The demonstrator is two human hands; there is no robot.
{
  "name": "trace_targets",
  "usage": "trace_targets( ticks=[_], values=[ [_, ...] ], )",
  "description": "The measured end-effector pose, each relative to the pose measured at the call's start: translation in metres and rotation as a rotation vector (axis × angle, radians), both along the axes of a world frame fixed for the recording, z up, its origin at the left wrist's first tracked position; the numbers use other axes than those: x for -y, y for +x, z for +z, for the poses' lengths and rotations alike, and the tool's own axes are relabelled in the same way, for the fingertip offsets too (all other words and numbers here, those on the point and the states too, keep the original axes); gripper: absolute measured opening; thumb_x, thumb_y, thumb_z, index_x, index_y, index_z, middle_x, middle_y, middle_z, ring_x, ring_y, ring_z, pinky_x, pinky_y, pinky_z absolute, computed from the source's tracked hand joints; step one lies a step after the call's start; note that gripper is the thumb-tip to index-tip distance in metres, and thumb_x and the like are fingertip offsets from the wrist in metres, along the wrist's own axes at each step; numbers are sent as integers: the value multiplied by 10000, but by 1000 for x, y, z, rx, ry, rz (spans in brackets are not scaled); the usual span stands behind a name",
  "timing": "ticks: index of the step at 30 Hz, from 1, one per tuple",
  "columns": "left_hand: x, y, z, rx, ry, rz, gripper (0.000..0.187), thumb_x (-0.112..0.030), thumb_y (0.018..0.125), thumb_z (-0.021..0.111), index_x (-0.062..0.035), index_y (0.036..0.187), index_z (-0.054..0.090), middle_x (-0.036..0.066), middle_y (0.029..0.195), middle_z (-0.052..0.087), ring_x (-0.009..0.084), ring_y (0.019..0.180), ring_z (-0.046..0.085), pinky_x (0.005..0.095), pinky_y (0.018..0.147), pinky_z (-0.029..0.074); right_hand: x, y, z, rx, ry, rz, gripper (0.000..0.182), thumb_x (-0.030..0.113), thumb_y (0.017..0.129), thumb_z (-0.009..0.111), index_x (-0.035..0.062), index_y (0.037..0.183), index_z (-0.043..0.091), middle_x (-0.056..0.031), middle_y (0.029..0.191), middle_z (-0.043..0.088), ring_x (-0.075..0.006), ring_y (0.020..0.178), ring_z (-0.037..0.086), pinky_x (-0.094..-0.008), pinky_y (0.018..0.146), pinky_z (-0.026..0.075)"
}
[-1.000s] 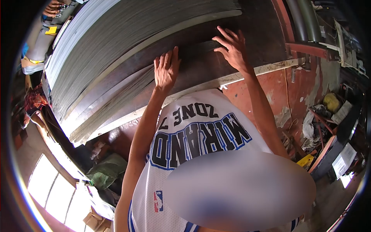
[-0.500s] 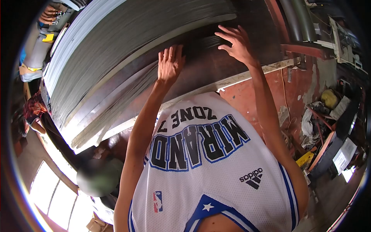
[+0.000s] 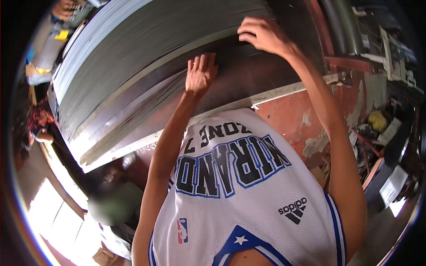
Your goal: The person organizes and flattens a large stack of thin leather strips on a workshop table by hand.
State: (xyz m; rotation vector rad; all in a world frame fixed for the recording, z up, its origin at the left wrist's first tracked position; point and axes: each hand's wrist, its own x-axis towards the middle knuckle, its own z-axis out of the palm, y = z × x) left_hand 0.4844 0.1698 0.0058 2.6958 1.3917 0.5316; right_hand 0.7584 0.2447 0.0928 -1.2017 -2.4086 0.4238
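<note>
Dark, thin sheet material [image 3: 146, 57] lies in wrinkled layers over a long work table, with a paler strip running across it. My left hand [image 3: 200, 75] rests palm down on the dark sheet, its fingers stretched out side by side. Farther out and to the right, my right hand [image 3: 262, 35] is over the sheet with its fingers loosely bent, slightly smeared by motion. Nothing shows in either hand. The table's pale front edge [image 3: 275, 94] runs just in front of my body.
A red metal frame [image 3: 355, 65] and dark rolls [image 3: 344, 26] stand at the right end. Below them is a peeling red wall [image 3: 306, 117]. Clutter with a yellow ball-like thing [image 3: 377, 120] lies at right. A person in patterned clothing [image 3: 41, 122] is at the far left.
My right hand has moved up and slightly left, and its spread fingers have bent. My left hand has shifted slightly right, still flat on the sheet.
</note>
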Motion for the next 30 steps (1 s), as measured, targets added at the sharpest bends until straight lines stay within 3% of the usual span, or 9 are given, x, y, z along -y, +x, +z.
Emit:
trace_targets(
  ticks=[2, 5, 10, 12, 13, 18, 24, 28, 30],
  values=[
    [0, -2, 0, -11, 44, 27, 473, -278, 913, 665, -79, 1327, 553, 111, 1163, 574, 283, 1005, 561, 434, 852, 443, 25, -22, -1, 35, 31, 145, 348, 234, 781, 800, 86, 1087, 722, -37, 1072, 676, -271, 1003, 640, -401, 913, 505],
    [1, -3, -2, -2, 49, 5, 467, -291, 926, 647, -79, 1331, 551, 98, 1164, 577, 260, 1013, 566, 414, 859, 446, 42, -36, -29, 168, 96, 127, 545, 262, 762, 817, 71, 1248, 660, -44, 1241, 620, -263, 1176, 562, -383, 1066, 420],
    [2, -2, -4, -24, 69, 32, 479, -313, 938, 638, -99, 1355, 541, 95, 1193, 579, 255, 1051, 576, 420, 871, 445, 50, -43, -53, 143, 95, 72, 447, 229, 792, 792, 65, 1183, 654, -45, 1134, 618, -260, 1049, 605, -392, 954, 484],
    [7, -4, -5, -16, 51, 56, 508, -327, 946, 631, -135, 1403, 519, 91, 1212, 581, 250, 1071, 580, 442, 883, 437, 53, -45, -57, 128, 136, 28, 400, 219, 812, 777, 66, 1157, 646, -46, 1088, 602, -257, 983, 611, -394, 887, 504],
    [11, -9, -4, -17, 11, 76, 565, -322, 952, 625, -179, 1475, 465, 92, 1277, 574, 265, 1143, 567, 499, 941, 417, 55, -45, -56, 130, 143, 27, 383, 212, 832, 763, 67, 1165, 641, -50, 1072, 590, -254, 973, 606, -392, 872, 505],
    [68, -74, 3, -112, -54, 358, 664, -280, 936, 657, -234, 1543, 390, 93, 1460, 493, 296, 1332, 469, 591, 1074, 315, 56, -47, -61, 142, 165, 39, 381, 202, 855, 744, 66, 1188, 615, -60, 1061, 585, -257, 975, 601, -399, 882, 497],
    [133, -146, -16, -175, -42, 645, 833, -401, 844, 736, -336, 1570, 332, 53, 1647, 268, 299, 1477, 316, 717, 1126, 166, 53, -42, -60, 139, 145, 31, 351, 188, 857, 741, 74, 1170, 629, -71, 1085, 610, -272, 1015, 609, -406, 901, 494],
    [134, -193, -5, -247, -75, 817, 843, -448, 853, 707, -347, 1580, 294, 54, 1637, 283, 301, 1473, 319, 740, 1110, 171, 53, -39, -61, 145, 155, 27, 360, 181, 856, 744, 82, 1186, 640, -83, 1085, 618, -289, 1027, 606, -417, 915, 488],
    [136, -218, -5, -314, -65, 847, 751, -530, 911, 585, -334, 1581, 307, 37, 1629, 308, 281, 1455, 342, 735, 1093, 195, 53, -31, -65, 160, 168, 35, 379, 177, 862, 743, 89, 1216, 642, -84, 1128, 627, -293, 1081, 599, -411, 954, 473]
  ],
)
